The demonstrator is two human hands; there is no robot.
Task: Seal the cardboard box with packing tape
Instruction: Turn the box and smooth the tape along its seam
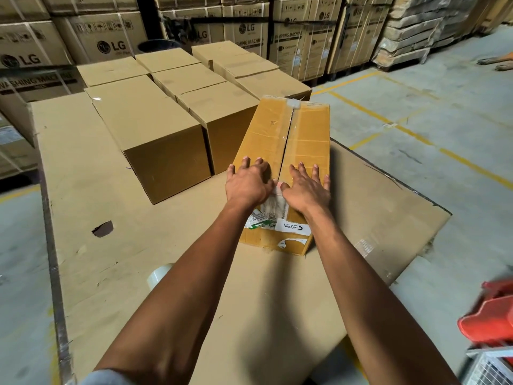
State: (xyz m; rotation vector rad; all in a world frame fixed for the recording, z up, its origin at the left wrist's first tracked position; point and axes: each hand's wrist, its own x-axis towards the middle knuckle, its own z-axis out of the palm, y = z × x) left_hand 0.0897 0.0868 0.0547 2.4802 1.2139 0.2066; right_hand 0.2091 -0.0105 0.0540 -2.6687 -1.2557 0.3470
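Observation:
A yellowish cardboard box (302, 134) lies on a cardboard-covered surface, its two top flaps meeting along a dark centre seam. Clear tape (274, 201) covers the near end of the seam and runs down the front face above torn labels. My left hand (247, 182) presses flat on the left flap near the front edge, fingers spread. My right hand (306, 187) presses flat on the right flap beside it, thumb touching the tape. A roll of clear packing tape (158, 275) lies on the surface to the left, partly hidden behind my left forearm.
Several plain brown boxes (155, 134) stand in rows to the left and behind. The work surface is sheet cardboard (91, 190) with a torn hole. Stacked appliance cartons (111, 37) line the back. Concrete floor with yellow lines lies to the right; a red object (491, 315) is at lower right.

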